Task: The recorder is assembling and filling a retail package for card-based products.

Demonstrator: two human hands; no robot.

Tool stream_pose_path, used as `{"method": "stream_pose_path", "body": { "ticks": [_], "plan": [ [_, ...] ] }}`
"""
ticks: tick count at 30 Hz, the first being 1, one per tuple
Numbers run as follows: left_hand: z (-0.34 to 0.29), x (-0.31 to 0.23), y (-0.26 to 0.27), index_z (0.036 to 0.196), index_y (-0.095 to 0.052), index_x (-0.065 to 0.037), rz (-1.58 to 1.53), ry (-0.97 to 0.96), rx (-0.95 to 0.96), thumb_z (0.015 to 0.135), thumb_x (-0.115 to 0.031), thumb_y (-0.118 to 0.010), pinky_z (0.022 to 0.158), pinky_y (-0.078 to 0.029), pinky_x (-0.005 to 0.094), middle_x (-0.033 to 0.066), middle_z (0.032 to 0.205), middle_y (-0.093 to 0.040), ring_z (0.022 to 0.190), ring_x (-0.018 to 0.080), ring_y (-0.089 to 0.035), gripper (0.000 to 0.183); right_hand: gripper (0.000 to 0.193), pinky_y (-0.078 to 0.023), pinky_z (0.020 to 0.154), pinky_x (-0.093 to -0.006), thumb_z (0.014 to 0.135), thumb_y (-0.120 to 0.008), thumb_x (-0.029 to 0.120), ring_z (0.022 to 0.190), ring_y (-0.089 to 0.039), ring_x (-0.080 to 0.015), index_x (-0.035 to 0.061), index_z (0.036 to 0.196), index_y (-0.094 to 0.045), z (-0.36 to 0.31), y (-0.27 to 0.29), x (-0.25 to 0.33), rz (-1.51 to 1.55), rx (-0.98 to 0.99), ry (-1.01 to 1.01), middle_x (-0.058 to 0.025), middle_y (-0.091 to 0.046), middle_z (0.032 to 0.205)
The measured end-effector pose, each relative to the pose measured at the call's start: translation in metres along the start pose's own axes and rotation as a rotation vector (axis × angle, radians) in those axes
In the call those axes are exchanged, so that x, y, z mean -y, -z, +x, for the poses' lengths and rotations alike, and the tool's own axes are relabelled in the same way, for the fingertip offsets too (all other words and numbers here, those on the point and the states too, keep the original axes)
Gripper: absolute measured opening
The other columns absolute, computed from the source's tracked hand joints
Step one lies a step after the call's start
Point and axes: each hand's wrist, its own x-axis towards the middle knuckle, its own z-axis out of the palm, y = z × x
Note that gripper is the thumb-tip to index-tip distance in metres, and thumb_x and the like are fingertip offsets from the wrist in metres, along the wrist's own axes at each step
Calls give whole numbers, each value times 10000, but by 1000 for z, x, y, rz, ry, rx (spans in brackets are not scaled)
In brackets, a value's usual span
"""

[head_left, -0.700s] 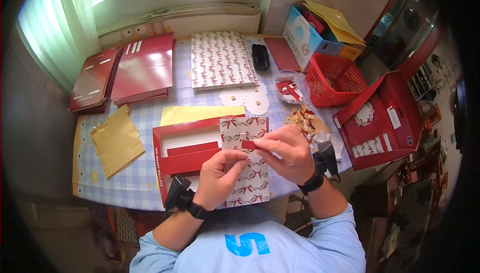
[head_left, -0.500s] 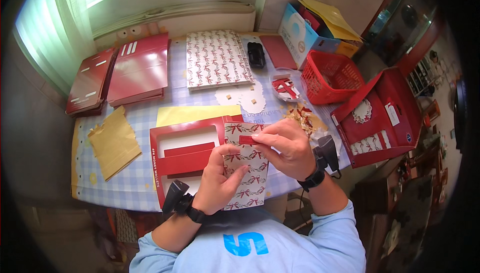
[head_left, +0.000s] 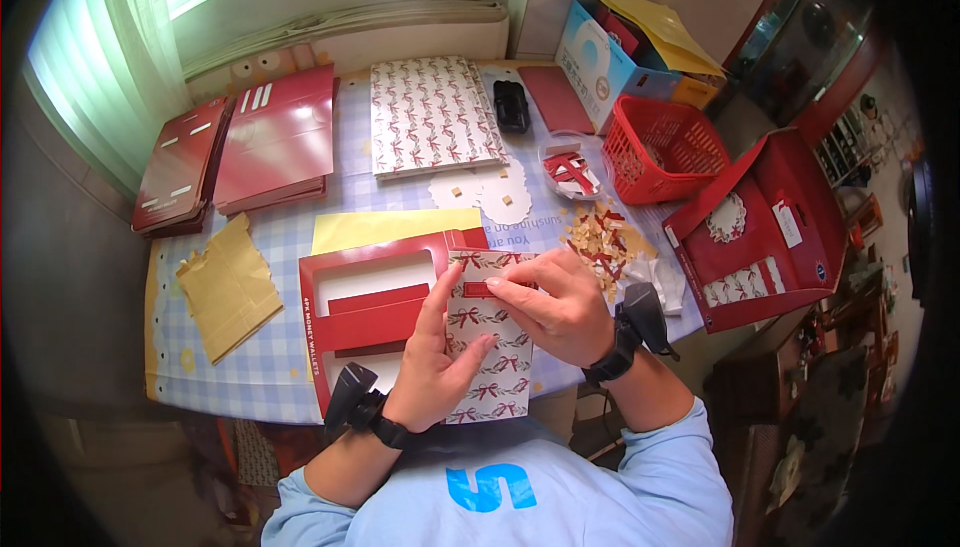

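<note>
A white card with a wreath-and-bow print (head_left: 492, 352) lies over the right part of a red window box (head_left: 312, 297). Near the card's top is a small red label (head_left: 476, 290), its right end pinched under the fingertips of my right hand (head_left: 556, 305). The label appears to lie against the card; whether it is stuck down I cannot tell. My left hand (head_left: 436, 372) rests open along the card's left edge, with fingers stretched upward and thumb apart. Inside the box is a red strip (head_left: 370, 319) across a white panel.
Stacked red folders (head_left: 275, 142) and printed cards (head_left: 430, 117) stand at the back. A clear tub of red labels (head_left: 568, 172), paper scraps (head_left: 605, 242), a red basket (head_left: 665, 152) and an opened red box (head_left: 750, 237) are to the right. Brown paper (head_left: 232, 287) lies left.
My right hand has moved down and left with the red label, bringing it lower on the card. My left fingers have straightened from a curl along the card's edge.
</note>
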Motion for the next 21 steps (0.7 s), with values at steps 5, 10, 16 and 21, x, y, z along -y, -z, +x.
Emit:
{"method": "stream_pose_path", "body": {
  "ticks": [5,10,16,21],
  "plan": [
    [-4,2,2,1506,-178,-57,42,-51,15,865,85,-584,1007,-439,331,168,1444,-379,1276,198,-451,772,320,-466,703,-354,703,-740,61,843,-598,-228,54,1020,-691,-4,-2,4,-91,30,58,-61,-639,981],
    [-12,3,4,1501,-186,-39,133,-119,25,866,77,-588,907,-505,318,206,1367,-482,1165,210,-558,761,376,-462,776,-365,747,-743,140,949,-573,-230,24,1096,-668,-13,0,18,-325,60,145,-89,-621,1091],
    [-20,-1,4,1507,-182,-54,299,-129,102,865,70,-591,841,-532,339,244,1240,-587,1066,276,-640,771,397,-420,905,-390,779,-720,277,1116,-512,-280,10,1068,-671,-16,15,25,-177,170,68,-140,-569,1199],
    [-16,-26,12,1530,-52,-76,399,-115,272,850,56,-600,868,-508,391,276,1191,-594,1048,360,-644,884,649,-446,944,-419,747,-809,272,1112,-528,-354,26,1272,-518,7,54,8,259,234,-233,-211,-477,1291]
  ]
}}
